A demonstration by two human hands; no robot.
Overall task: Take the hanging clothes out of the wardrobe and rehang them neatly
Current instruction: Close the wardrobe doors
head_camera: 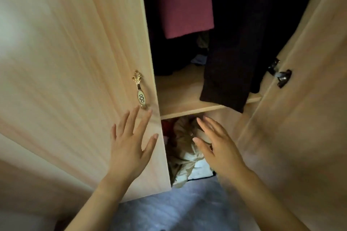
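A light wooden wardrobe stands with both doors partly open. Inside hang a dark red garment (185,5) and a long black garment (231,58) whose hem drapes over the shelf's front edge. My left hand (131,142) is open with fingers spread, flat against the left door (75,80) just below its gold handle (140,92). My right hand (217,144) is open and empty in the gap between the doors, in front of the lower compartment.
A wooden shelf (180,95) divides the wardrobe. Below it lies a heap of crumpled beige and white clothes (184,159). The right door (304,99) carries a dark hinge. Blue-grey floor (169,210) shows beneath my arms.
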